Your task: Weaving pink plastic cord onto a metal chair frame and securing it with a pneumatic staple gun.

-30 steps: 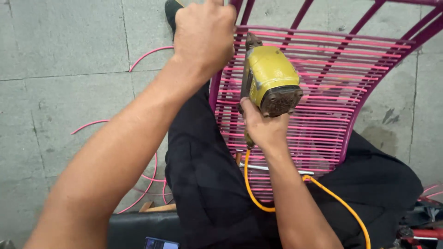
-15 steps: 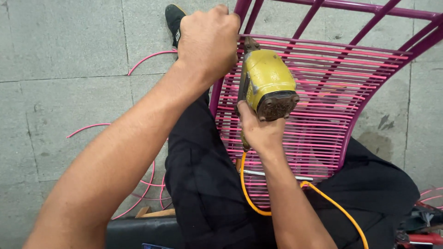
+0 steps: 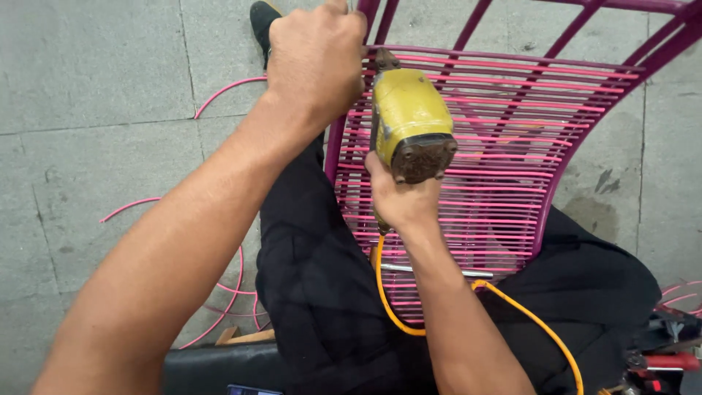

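From the head view I count one yellow pneumatic stapler (image 3: 411,124), one magenta chair frame (image 3: 512,139), one orange hose (image 3: 468,307). My right hand (image 3: 398,201) is clenched around the stapler's grip; my left hand (image 3: 316,62), fisted, clasps the frame's rail just beside the stapler's nose.

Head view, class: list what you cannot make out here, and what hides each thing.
- Nose of the yellow tool: hidden behind the tool's own body.
- Left hand fingertips: curled out of sight over the purple frame.
- Orange hose: cut off by the bottom edge.
- Red items: cut off by the right edge.
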